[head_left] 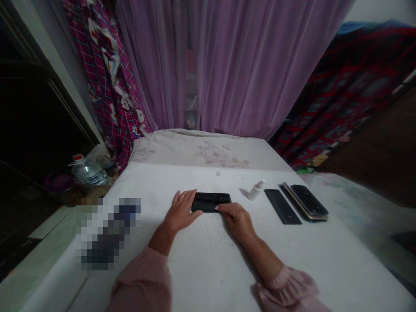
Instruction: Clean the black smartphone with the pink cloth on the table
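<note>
A black phone [208,200] lies lengthwise across the white table. My left hand [182,212] grips its left end, thumb along the near edge and the other fingers stretched toward the far edge. At the near right part of the phone, my right hand [237,220] is closed in a pinch, its fingertips against the surface. Something small and pale [217,208] shows at those fingertips; I cannot make out whether it is a nail or a held piece.
Right of the phone stands a small white spray bottle [256,190]. Beyond it lie a dark flat panel [282,206] and stacked phones [308,201]. A tiny pale square [218,173] rests farther back. A blurred-out patch [108,234] covers something at left. Purple curtains [227,65] hang behind.
</note>
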### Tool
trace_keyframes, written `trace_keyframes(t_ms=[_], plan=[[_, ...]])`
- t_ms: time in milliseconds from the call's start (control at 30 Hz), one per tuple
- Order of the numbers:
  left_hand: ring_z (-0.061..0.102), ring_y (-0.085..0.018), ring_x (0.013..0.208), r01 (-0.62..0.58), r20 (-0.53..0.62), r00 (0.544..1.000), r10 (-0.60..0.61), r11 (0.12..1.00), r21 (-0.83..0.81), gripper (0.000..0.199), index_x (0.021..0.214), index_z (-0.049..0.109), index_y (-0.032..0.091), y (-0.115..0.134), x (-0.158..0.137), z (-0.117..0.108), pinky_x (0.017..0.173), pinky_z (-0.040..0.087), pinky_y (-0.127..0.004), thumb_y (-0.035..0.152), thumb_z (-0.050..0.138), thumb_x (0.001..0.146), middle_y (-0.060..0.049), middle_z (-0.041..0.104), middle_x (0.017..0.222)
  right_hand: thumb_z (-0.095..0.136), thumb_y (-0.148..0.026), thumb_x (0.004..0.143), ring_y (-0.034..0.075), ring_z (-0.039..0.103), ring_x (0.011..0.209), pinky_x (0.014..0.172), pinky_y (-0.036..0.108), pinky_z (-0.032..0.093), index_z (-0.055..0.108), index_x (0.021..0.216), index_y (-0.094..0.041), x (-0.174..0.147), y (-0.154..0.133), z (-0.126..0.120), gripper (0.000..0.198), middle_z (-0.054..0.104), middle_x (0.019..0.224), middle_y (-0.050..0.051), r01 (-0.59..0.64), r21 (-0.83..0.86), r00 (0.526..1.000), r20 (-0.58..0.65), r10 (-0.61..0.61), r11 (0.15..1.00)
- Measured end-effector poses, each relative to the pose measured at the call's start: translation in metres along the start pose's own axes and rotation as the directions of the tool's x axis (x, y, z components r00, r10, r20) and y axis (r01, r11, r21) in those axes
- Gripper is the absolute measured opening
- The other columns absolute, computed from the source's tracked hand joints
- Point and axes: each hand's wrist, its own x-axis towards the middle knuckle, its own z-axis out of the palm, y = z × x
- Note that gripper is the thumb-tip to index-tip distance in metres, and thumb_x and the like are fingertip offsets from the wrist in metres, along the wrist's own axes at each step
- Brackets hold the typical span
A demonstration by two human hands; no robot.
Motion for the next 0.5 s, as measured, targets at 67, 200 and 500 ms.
trace_keyframes(t_ms=[67, 200, 500], plan=[[0.036, -0.028, 0.138, 0.001, 0.003, 1.0, -0.001, 1.0, 0.001, 0.067, 0.146, 0.03, 0.017, 0.0, 0.0, -0.001, 0.118, 0.015, -0.052, 0.045, 0.052, 0.09, -0.013, 0.045, 0.147, 0.054, -0.01, 0.082, 0.019, 0.069, 0.082, 0.076, 0.032, 0.055, 0.076, 0.09, -0.028, 0.014, 0.007, 0.003, 0.03, 0.076, 0.088, 0.001, -0.05, -0.036, 0.999, 0.007, 0.05, 0.998], [0.037, -0.028, 0.138, -0.004, -0.012, 1.0, 0.004, 1.0, 0.018, 0.066, 0.145, 0.031, 0.017, 0.0, 0.0, 0.001, 0.118, 0.016, -0.051, 0.046, 0.052, 0.09, -0.013, 0.045, 0.147, 0.055, -0.01, 0.078, 0.021, 0.07, 0.082, 0.076, 0.034, 0.055, 0.077, 0.086, -0.027, 0.045, 0.02, 0.011, 0.029, 0.077, 0.085, 0.001, -0.19, -0.123, 0.982, -0.03, 0.188, 0.974], [0.038, -0.027, 0.137, -0.02, -0.07, 0.997, 0.021, 1.0, 0.004, 0.071, 0.147, 0.025, 0.019, -0.007, 0.0, 0.009, 0.117, 0.016, -0.051, 0.05, 0.051, 0.089, -0.012, 0.046, 0.146, 0.052, -0.012, 0.083, 0.02, 0.069, 0.085, 0.078, 0.033, 0.055, 0.076, 0.092, -0.028, 0.01, 0.019, -0.001, 0.031, 0.076, 0.09, 0.002, -0.111, -0.11, 0.993, -0.046, 0.107, 0.988]])
